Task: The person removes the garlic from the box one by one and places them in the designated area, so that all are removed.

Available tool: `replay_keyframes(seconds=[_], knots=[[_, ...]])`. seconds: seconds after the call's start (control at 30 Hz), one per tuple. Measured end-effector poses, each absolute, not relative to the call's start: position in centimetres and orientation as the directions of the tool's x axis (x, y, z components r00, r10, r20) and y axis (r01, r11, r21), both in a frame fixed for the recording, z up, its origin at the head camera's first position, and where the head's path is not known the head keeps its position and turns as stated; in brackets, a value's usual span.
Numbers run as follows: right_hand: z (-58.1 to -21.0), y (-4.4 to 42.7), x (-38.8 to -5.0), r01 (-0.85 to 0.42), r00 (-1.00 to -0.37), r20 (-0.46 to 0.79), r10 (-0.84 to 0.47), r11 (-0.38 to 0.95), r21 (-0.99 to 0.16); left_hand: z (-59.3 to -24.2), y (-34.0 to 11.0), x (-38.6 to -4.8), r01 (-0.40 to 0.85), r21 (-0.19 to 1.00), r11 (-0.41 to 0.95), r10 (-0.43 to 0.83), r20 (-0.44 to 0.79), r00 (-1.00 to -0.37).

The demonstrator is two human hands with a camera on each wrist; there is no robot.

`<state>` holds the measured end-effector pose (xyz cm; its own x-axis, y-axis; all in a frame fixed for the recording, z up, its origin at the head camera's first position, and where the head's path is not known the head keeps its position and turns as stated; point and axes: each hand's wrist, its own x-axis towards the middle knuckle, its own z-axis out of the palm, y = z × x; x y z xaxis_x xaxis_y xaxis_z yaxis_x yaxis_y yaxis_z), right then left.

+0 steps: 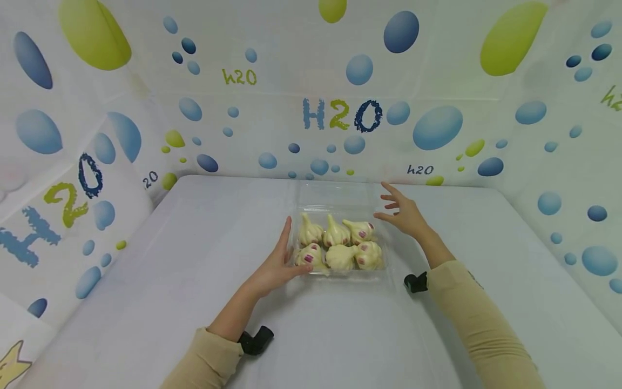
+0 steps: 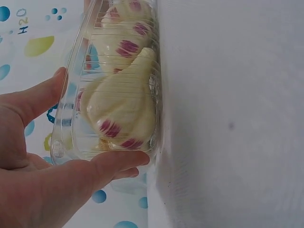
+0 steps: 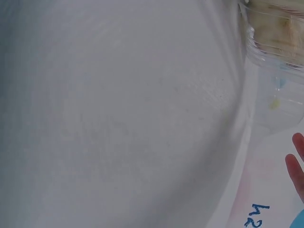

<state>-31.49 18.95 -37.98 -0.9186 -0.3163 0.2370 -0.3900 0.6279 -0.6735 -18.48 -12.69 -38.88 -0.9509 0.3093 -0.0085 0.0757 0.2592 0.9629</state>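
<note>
Gripping the left end of a clear container [image 1: 355, 276] of six garlic bulbs [image 1: 340, 258] on the white table [image 1: 214, 237], the left hand [image 1: 275, 268] spans wide; I see the right hand [image 1: 407, 217], fingers spread, empty, beside the open lid [image 1: 335, 193].

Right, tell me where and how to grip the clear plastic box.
Hold the clear plastic box by its short end walls, probably best with one hand from each side: the left hand spans the left end, the open lid takes up the far side, and garlic bulbs fill the inside.
</note>
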Motion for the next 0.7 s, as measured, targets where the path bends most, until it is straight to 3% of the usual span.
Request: replay_keyframes(seconds=[0.7], knots=[[-36.9, 18.6, -30.0, -0.387, -0.921, 0.257, -0.291, 0.629, -0.674, -39.1, -13.0, -18.9, 0.125, 0.944, 0.307, 0.361, 0.006, -0.932]])
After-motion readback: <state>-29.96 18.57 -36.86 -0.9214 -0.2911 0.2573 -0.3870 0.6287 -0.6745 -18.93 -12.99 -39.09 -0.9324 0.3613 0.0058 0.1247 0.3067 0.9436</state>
